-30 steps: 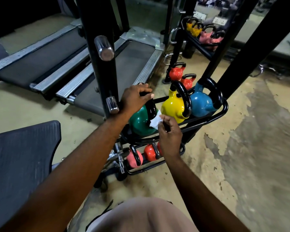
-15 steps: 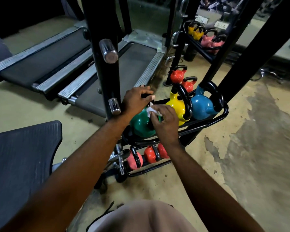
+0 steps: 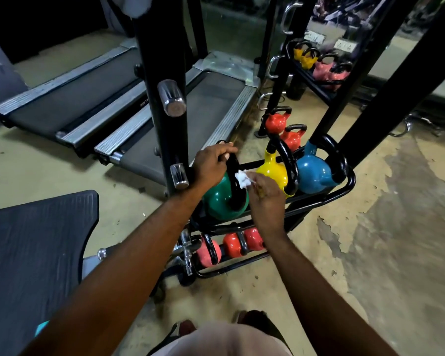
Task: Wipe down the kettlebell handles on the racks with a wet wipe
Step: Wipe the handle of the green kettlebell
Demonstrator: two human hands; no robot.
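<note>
A green kettlebell (image 3: 217,204) with a black handle (image 3: 235,187) sits at the left end of the black rack's upper tier (image 3: 342,190). My left hand (image 3: 211,165) grips the top of that handle. My right hand (image 3: 266,199) pinches a crumpled white wet wipe (image 3: 242,179) and presses it against the handle's right side. Beside the green one stand a yellow kettlebell (image 3: 272,172) and a blue kettlebell (image 3: 315,173), both with black handles. Small red and pink kettlebells (image 3: 231,245) lie on the lower tier.
A black upright post with chrome pegs (image 3: 171,97) rises just left of my left hand. Two treadmills (image 3: 93,98) lie behind it. A dark bench pad (image 3: 34,242) is at lower left. Slanted black beams (image 3: 406,80) cross at right, with another kettlebell rack (image 3: 319,65) beyond.
My right hand has brought the wipe up from beside the green bell's body onto the handle's side. My left hand stays on the handle top. The view has shifted slightly.
</note>
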